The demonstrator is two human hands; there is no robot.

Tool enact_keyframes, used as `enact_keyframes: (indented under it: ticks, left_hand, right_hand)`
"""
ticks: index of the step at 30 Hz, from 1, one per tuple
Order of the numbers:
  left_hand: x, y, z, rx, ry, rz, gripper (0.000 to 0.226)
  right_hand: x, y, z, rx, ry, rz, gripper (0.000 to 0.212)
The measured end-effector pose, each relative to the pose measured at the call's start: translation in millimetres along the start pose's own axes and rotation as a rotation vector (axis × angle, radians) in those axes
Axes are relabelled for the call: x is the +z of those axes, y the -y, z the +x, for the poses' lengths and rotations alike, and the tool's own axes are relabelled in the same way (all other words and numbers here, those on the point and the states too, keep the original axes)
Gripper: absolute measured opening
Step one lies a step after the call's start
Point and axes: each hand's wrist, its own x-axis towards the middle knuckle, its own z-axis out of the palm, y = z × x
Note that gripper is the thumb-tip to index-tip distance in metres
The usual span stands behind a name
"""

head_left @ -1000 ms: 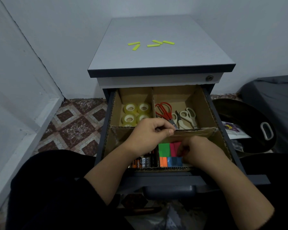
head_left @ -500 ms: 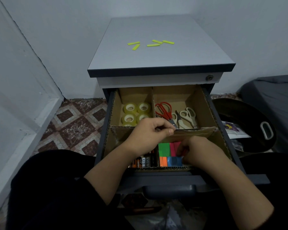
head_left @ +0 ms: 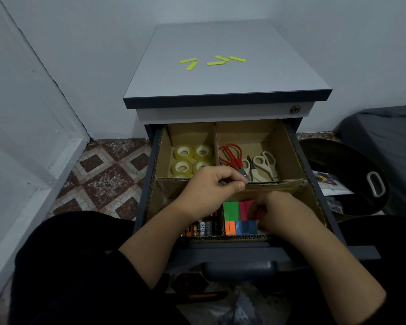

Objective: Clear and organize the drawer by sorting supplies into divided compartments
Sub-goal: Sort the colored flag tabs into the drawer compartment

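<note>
Mostly sorted: tape rolls (head_left: 192, 158), scissors (head_left: 246, 161) and batteries (head_left: 203, 227) sit in compartments; left hand (head_left: 211, 191) pinches the cardboard divider (head_left: 274, 187), right hand (head_left: 277, 213) fingers sticky notes (head_left: 234, 212); yellow strips (head_left: 211, 61) remain atop the cabinet.

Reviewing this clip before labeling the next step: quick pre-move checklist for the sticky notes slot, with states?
1. Left hand grips the cardboard divider, holding it back: ok.
2. Right hand on the pink notes: ok; exact grip cannot tell.
3. Green notes, orange notes and blue notes lie flat in the front right slot: ok.
4. Batteries stay in their own slot: ok.
5. Yellow strips still on the cabinet top, unsorted: not ok.
</note>
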Motion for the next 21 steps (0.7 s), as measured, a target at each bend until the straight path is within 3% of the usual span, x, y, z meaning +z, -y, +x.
enact_keyframes:
  ticks: [11,21]
  left_hand:
    - [0.4,-0.9,0.0,0.016,-0.01,0.011,0.016]
    - [0.2,0.3,-0.2,0.01,-0.007,0.019,0.014]
  right_hand:
    - [7.9,-1.5,-1.9,-0.01,-0.21,-0.037,0.03]
    - [7.8,1.6,2.2,-0.016,-0.131,-0.032,0.032]
